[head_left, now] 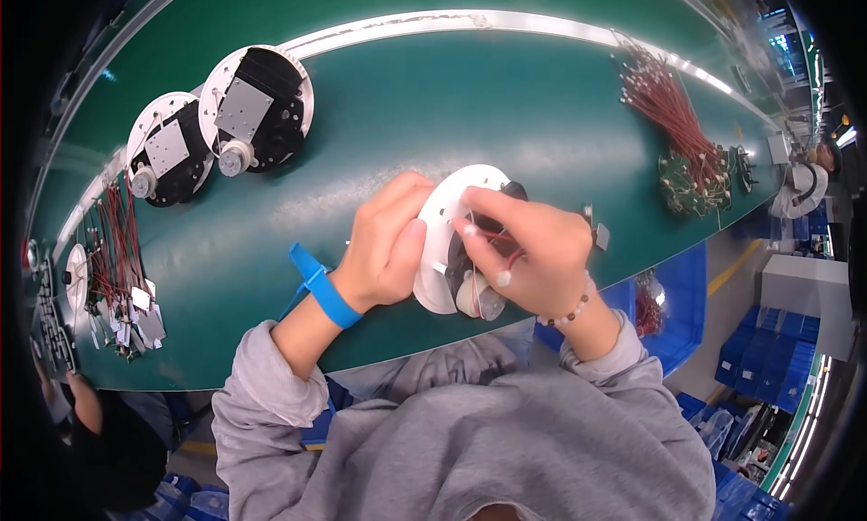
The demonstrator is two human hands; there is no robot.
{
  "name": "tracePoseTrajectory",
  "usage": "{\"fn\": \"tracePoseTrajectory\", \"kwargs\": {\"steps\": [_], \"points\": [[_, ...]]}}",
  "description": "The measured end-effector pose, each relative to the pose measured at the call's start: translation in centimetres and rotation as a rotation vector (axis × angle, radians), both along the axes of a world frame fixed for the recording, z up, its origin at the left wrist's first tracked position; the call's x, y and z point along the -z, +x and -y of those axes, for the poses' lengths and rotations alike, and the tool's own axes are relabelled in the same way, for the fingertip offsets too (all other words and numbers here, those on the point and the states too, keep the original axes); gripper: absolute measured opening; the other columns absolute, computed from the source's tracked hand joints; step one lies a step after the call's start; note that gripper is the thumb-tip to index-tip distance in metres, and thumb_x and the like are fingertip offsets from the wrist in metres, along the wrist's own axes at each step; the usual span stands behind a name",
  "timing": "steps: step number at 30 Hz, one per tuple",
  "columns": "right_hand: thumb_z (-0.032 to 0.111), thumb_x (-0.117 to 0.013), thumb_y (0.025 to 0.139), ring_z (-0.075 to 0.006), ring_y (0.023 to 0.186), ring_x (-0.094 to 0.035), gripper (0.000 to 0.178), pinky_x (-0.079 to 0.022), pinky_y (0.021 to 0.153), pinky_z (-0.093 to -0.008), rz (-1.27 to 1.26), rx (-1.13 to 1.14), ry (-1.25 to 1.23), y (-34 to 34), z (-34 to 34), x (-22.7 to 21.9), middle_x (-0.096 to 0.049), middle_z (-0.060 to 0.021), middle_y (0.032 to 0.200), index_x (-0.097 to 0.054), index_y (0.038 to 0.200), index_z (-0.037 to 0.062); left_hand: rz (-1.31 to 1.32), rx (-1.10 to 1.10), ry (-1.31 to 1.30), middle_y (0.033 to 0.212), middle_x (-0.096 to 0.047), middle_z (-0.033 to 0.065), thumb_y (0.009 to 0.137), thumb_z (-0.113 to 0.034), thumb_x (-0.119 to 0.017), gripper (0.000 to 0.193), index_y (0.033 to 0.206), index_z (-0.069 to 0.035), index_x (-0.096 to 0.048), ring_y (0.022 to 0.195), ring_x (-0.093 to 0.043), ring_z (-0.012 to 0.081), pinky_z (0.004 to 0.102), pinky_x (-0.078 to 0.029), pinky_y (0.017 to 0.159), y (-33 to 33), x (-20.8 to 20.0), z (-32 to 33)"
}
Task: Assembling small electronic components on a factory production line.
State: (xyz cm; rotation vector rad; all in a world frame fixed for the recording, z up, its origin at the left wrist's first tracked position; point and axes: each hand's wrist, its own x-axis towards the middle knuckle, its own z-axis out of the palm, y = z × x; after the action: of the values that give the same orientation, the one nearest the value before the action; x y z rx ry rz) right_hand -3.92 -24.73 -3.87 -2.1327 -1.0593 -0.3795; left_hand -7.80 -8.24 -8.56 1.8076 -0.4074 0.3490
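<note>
My left hand (pixel 388 246) grips the left rim of a white round disc (pixel 434 273), which is tilted up on its edge above the near part of the bench. Black parts and a small whitish cylindrical motor (pixel 479 300) sit on the disc's right-hand face. Over that face, my right hand (pixel 542 246) is closed in a pinch with thumb and forefinger close to the disc. Thin red wires (pixel 498 238) with small white plugs come out between its fingers. The fingers partly hide the wires and the spot where they meet the disc.
Two similar disc assemblies (pixel 257 110) lie at the far left of the green bench (pixel 388 106). Red wire bundles with boards (pixel 122 286) lie at left, more red wires (pixel 668 106) at right. A blue bin (pixel 686 300) stands beside the bench's near right edge. Another person's arm (pixel 86 404) shows lower left.
</note>
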Motion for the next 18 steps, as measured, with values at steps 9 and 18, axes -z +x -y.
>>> {"fn": "tracePoseTrajectory", "kwargs": {"steps": [9,18], "points": [[0.002,-0.068,0.063,-0.0084,0.047,-0.053,0.021,-0.041,0.043,-0.0180,-0.073,-0.030,0.084,1.2,0.2,0.0,-0.058,-0.0051,0.061,-0.061,0.082,0.0037,-0.249,0.036,-0.275,0.085,-0.053,0.0127,0.084,-0.019,-0.035,0.029,0.093,0.003,-0.050,0.078,-0.052,0.0209,0.0289,-0.041,0.070,0.6,-0.5,0.7],[0.003,-0.072,0.061,-0.0083,0.064,-0.057,0.033,-0.046,0.057,-0.0189,-0.285,0.013,0.325,0.6,-0.2,1.1,-0.061,-0.0083,0.078,-0.057,0.090,-0.0016,-0.469,0.044,-0.435,0.088,-0.056,0.0057,0.089,-0.014,-0.035,0.024,0.101,0.002,-0.049,0.077,-0.051,0.0084,0.0216,-0.041,0.069,0.2,-0.1,0.4]]}}
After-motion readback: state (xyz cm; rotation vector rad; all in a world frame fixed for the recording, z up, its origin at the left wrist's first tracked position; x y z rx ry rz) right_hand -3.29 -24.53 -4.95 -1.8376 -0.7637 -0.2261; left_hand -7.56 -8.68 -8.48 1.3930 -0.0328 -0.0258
